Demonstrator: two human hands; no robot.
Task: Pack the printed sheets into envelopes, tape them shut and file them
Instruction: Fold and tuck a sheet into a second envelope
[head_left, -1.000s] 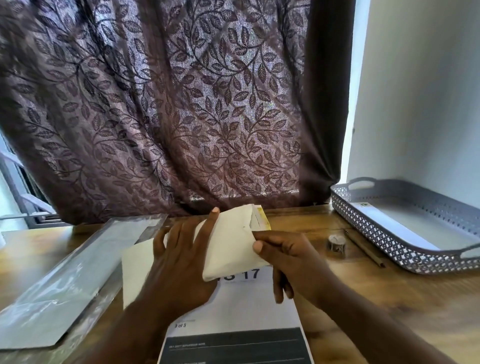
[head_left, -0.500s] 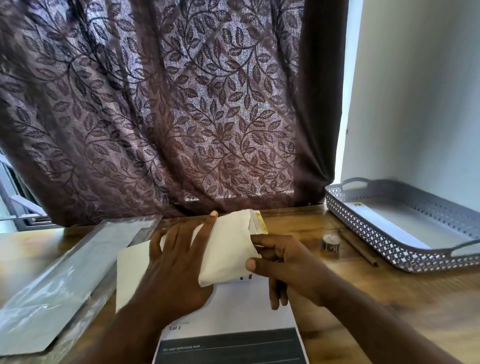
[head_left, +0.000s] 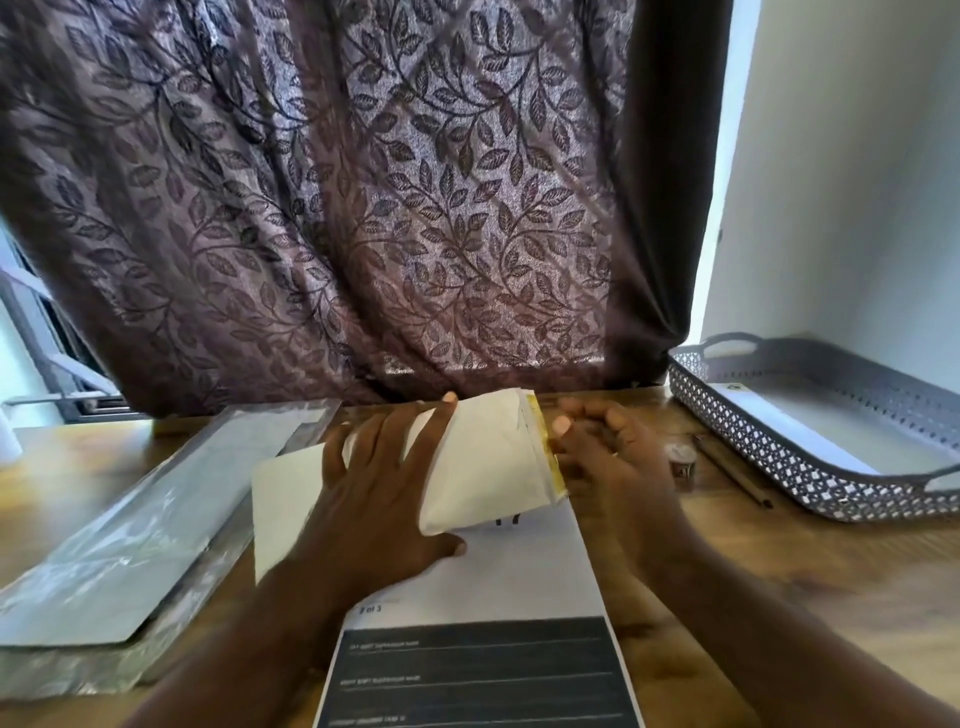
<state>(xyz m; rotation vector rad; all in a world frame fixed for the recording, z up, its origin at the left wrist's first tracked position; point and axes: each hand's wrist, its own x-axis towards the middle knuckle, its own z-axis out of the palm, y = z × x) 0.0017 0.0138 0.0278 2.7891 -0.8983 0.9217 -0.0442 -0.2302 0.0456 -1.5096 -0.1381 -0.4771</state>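
Hands: left hand (head_left: 384, 483) lies spread, fingers straight, pressing the envelope down; right hand (head_left: 608, 462) sits at its open end, blurred, so whether it pinches the flap cannot be told.
Table: brown wooden table (head_left: 779, 571) carries everything.
Tray: grey perforated plastic tray (head_left: 769, 452) at far right holds one flat white piece (head_left: 810, 431), likely an envelope already filed.
Pack: clear plastic pack (head_left: 130, 525) lies at left.
Sheet: white printed sheet with a dark band (head_left: 498, 582) lies unpacked under the hands.
Envelope: bulging white paper envelope (head_left: 488, 467), on that sheet, looks filled; its yellow-edged flap (head_left: 545, 447) is not yet shut.
Pencil: dark pencil (head_left: 732, 473) lies beside the tray.
Tape: small roll of tape (head_left: 683, 458), just right of the right hand, sits untouched.
Progress: sealing, taping and filing remain.
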